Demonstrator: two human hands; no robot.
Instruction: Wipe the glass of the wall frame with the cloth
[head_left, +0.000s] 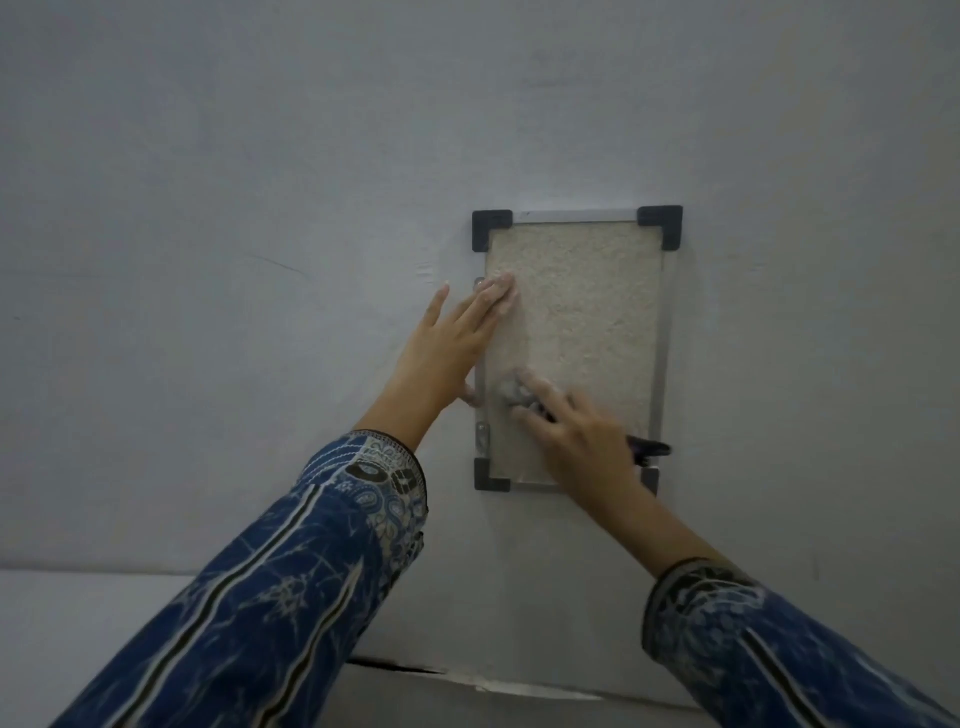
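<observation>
Pale wall (260, 208), cloth (511, 396) on frame glass (587, 312)

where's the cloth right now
In the head view the cloth is a small grey wad bunched in the fingers of the right hand, on the lower left of the frame's glass, below the left hand.
</observation>
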